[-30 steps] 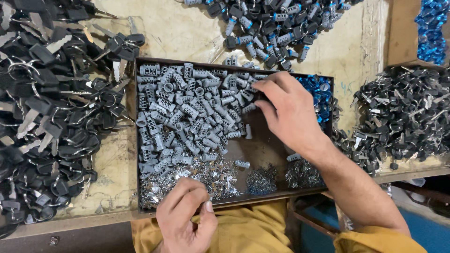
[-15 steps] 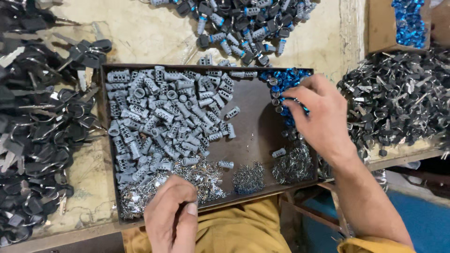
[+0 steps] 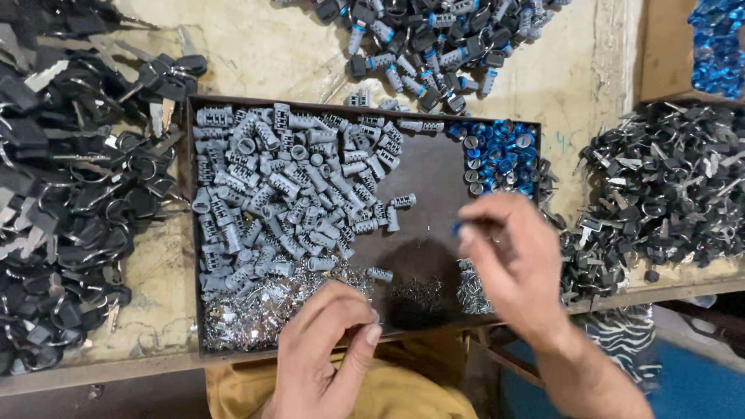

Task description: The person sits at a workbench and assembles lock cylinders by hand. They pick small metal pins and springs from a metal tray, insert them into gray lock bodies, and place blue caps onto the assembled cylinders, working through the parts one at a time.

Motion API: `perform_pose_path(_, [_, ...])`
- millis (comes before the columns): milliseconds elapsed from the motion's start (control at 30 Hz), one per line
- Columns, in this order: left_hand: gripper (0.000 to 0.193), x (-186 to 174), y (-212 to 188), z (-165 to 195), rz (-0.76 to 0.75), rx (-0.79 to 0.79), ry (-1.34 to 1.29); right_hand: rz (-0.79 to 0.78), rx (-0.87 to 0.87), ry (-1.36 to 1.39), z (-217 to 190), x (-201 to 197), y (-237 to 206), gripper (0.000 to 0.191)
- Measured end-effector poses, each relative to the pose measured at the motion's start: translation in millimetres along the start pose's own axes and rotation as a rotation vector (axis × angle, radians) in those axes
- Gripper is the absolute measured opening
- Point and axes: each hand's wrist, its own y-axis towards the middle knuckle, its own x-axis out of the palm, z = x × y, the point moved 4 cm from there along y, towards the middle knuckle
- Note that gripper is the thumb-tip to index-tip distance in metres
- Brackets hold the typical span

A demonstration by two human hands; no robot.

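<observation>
A shallow brown tray [image 3: 434, 167] lies in front of me. Its left half is heaped with grey metal lock cylinders [image 3: 287, 194]; small blue caps [image 3: 500, 155] fill its far right corner, and shiny small metal bits [image 3: 256, 310] lie along its near edge. My right hand [image 3: 512, 264] hovers above the tray's near right part, pinching a small blue cap at the fingertips. My left hand [image 3: 326, 341] is at the tray's near edge with fingers curled around a small piece that I cannot make out.
Black-headed keys [image 3: 70, 202] are heaped on the left and another pile of black keys [image 3: 667, 186] on the right. Assembled black-and-grey cylinders [image 3: 419, 39] lie beyond the tray. A box of blue caps [image 3: 718, 46] stands at the far right.
My right hand went from the grey cylinders to the blue caps, then drew back toward me with a blue cap. My left hand stayed at the tray's near edge.
</observation>
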Motion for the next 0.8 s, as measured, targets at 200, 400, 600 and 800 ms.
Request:
perform_pose_path(200, [0.014, 9.4, 7.7, -2.8, -0.066, 0.044, -0.048, -0.178, 0.206, 0.659, 5.5, 48.2, -66.9, 0.029])
perform_pose_path(400, [0.014, 14.4, 6.4, 2.5, -0.062, 0.097, -0.015, -0.132, 0.189, 0.754, 3.4, 52.5, -75.9, 0.024])
perform_pose_path(600, [0.032, 11.3, -6.1, -20.2, -0.008, -0.439, -0.492, -0.294, -0.116, 0.406, -15.9, 45.7, -72.3, 0.046])
perform_pose_path(800, [0.023, 34.3, -18.0, -36.2, -0.229, -0.754, -0.855, 0.096, -0.404, -0.055, -28.8, 43.6, -81.1, 0.042])
